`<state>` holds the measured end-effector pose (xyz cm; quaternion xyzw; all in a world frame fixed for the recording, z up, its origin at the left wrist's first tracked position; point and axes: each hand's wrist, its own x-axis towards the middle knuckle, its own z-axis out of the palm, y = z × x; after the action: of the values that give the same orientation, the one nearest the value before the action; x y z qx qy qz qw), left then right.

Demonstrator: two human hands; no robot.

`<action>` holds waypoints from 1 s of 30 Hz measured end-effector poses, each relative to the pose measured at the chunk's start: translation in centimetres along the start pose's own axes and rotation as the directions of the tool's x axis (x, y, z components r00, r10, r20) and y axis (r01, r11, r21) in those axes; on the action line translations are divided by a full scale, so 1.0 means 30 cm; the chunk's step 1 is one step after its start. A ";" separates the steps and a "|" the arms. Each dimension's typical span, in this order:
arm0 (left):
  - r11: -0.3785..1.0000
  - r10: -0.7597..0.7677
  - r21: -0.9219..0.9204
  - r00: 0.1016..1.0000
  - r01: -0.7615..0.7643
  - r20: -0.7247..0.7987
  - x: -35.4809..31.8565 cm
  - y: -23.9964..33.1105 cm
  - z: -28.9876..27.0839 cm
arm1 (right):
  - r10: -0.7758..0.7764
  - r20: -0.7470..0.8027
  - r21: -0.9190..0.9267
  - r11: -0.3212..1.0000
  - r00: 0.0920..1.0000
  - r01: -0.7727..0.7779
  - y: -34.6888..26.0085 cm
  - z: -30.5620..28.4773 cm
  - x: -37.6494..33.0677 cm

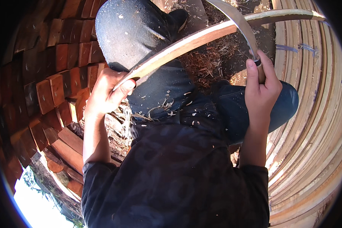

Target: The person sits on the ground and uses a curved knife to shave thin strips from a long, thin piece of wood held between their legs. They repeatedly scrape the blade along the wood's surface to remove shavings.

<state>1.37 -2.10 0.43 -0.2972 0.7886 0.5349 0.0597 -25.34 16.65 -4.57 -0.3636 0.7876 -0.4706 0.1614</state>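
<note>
My left hand [112,90] is closed round the near end of a long pale wooden strip [193,40], beside my bent left knee. From there the strip slants up and away to the right, looking curved in this view. In my right hand [263,81] is the handle of a sickle [244,26], its thumb and fingers wrapped round the grip. The curved metal blade rises from the handle and crosses over the strip; whether it touches the wood I cannot tell. The blade's tip runs out of view at the top.
Stacked reddish wood blocks [57,89] form a wall on my left. Long pale strips [307,114] lie piled on my right, some tied with bluish bands. Wood shavings [212,60] cover the ground ahead and dot my dark trousers [155,83].
</note>
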 end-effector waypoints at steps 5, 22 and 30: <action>0.994 0.098 0.045 0.994 -0.096 -0.044 0.010 -0.017 0.007 | -0.285 0.068 0.049 0.958 0.956 0.282 -0.077 0.133 -0.032; 0.992 0.107 -0.054 0.983 -0.117 -0.151 0.038 -0.019 0.027 | -0.210 0.175 0.028 0.978 0.962 0.208 -0.079 0.068 -0.009; 0.985 0.174 0.023 0.976 -0.172 -0.131 0.039 -0.030 0.013 | -0.038 0.043 -0.128 0.991 0.998 0.044 -0.031 0.023 0.018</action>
<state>0.80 -2.47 -0.94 -0.2618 0.8169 0.5125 -0.0378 -24.91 15.55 -4.08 -0.3988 0.8051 -0.4147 0.1439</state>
